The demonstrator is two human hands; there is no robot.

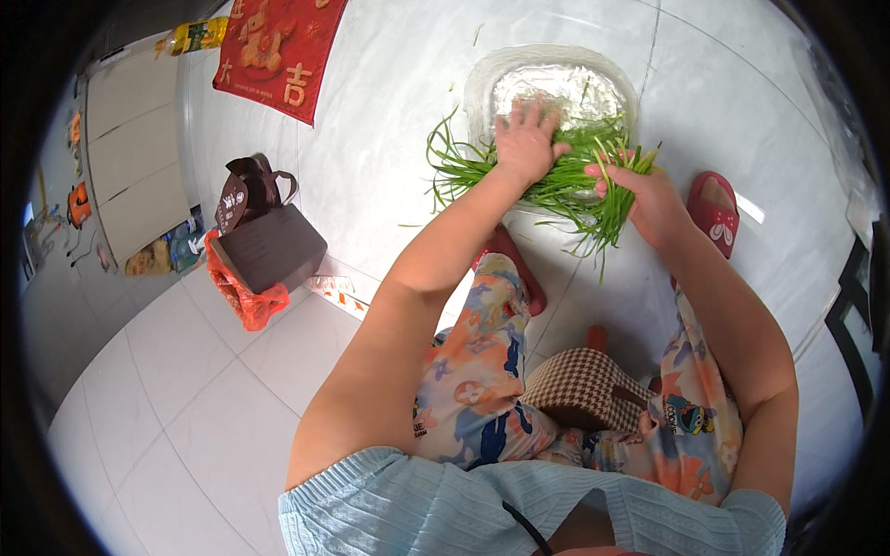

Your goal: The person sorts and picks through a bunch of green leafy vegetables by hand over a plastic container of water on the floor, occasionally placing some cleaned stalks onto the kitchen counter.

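Note:
A clear plastic basin [480,76] of water stands on the tiled floor in front of me. Long green leaves, like Chinese chives [556,187], lie across its near half and hang over the near and left rim. My left hand [528,142] is spread over the water beside the leaves, fingers apart and blurred, palm down. Between the thumb and fingers of my right hand [636,187], at the basin's right side, the pale ends of the bunch are gripped. Loose leaf bits float in the water, and a few lie on the floor.
Pink slippers [716,215] are on my feet either side of the basin's near edge. A houndstooth stool [584,389] is beneath me. Left are a dark box [271,247] with a red plastic bag [243,295], a dark bag [254,187], a red mat [278,48] and an oil bottle [195,36].

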